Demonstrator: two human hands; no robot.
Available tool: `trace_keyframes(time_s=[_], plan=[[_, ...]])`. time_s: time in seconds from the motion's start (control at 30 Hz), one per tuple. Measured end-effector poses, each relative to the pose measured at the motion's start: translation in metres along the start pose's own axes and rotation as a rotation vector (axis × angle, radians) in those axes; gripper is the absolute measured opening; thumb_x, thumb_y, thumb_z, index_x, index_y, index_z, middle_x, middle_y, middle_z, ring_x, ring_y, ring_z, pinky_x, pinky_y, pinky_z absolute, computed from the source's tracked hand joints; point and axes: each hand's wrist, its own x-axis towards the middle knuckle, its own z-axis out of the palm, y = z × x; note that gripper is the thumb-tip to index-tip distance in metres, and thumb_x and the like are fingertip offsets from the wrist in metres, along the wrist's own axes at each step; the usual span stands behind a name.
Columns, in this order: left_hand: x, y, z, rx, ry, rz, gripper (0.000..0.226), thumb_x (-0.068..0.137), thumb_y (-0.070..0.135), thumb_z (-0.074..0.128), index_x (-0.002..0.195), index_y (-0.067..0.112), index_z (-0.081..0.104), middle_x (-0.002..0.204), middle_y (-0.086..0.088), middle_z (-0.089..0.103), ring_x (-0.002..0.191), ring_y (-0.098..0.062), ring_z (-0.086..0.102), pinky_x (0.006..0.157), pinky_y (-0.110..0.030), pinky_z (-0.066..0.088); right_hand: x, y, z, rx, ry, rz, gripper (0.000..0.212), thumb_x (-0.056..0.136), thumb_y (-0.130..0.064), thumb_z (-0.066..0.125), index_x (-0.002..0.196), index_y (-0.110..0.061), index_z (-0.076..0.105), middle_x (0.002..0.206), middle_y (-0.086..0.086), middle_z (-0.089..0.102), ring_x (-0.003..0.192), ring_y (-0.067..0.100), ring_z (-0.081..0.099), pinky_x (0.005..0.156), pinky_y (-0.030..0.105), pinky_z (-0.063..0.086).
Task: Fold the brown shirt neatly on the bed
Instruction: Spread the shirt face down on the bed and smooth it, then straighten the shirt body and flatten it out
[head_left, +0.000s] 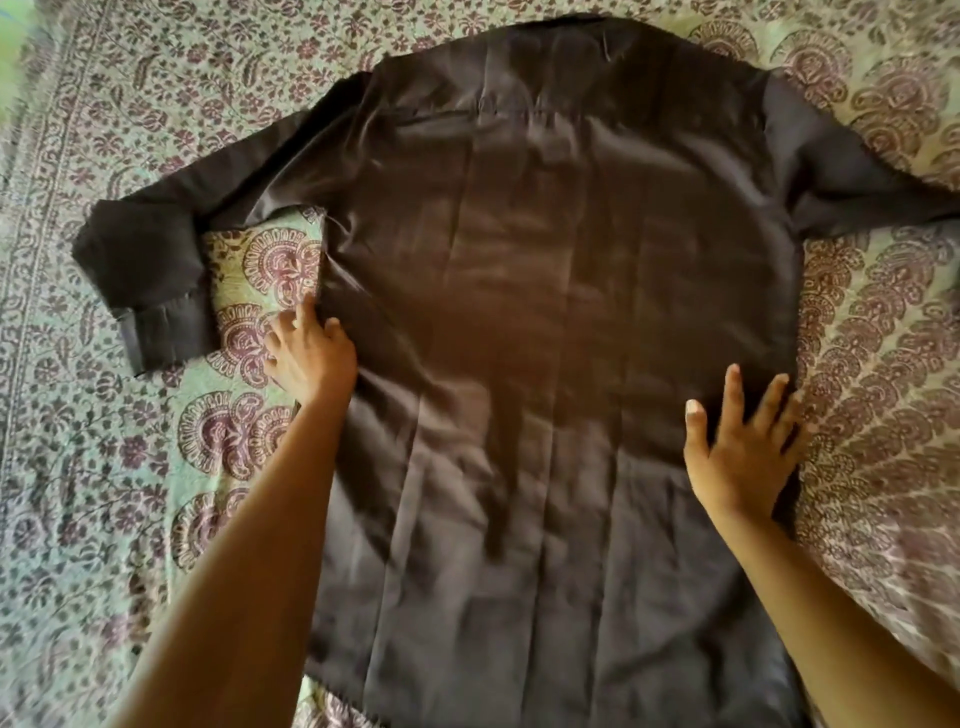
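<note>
The brown shirt (561, 291) lies spread flat, back side up, across the bed, collar at the far end and hem toward me. Its left sleeve (150, 270) bends down at the cuff; the right sleeve (852, 171) runs off the right edge of the view. My left hand (311, 358) rests at the shirt's left side seam, fingers curled onto the cloth edge; a grip on it cannot be made out. My right hand (743, 447) lies flat with fingers spread on the shirt's right side near its edge.
A green bedsheet (104, 467) with purple floral and paisley print covers the whole bed under the shirt. Its patterned border (31, 208) runs along the left side.
</note>
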Motion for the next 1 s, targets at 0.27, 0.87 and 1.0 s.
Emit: trace_keyframes(time_s=[0.27,0.87,1.0], plan=[[-0.003,-0.048,-0.023,-0.189,-0.055,-0.069,0.034,0.089,0.034,0.057,0.09,0.001,0.064,0.094,-0.026,0.065,0.091,-0.04,0.06,0.075,-0.039,0.044,-0.027,-0.008,-0.007,0.083,-0.042,0.331,0.056,0.096,-0.047,0.031,0.146,-0.023,0.023,0.152,0.027,0.008,0.138,0.044,0.013,0.105,0.063,0.012],[-0.106,-0.119,-0.035,-0.114,-0.078,-0.127,0.044,0.093,0.045,0.046,0.117,0.008,0.052,0.113,-0.02,0.062,0.103,-0.039,0.058,0.084,-0.046,0.045,-0.144,0.043,0.002,0.116,0.049,0.2,0.06,0.094,-0.041,0.03,0.14,-0.004,0.032,0.146,0.024,0.03,0.131,0.041,0.032,0.105,0.053,0.026],[-0.142,-0.146,-0.048,-0.157,-0.165,-0.138,0.033,0.091,0.033,0.054,0.11,0.005,0.053,0.109,-0.021,0.062,0.1,-0.038,0.059,0.084,-0.045,0.047,-0.167,0.047,-0.015,0.169,0.058,0.28,0.055,0.093,-0.028,0.048,0.138,-0.001,0.033,0.137,0.027,0.039,0.119,0.045,0.04,0.094,0.053,0.034]])
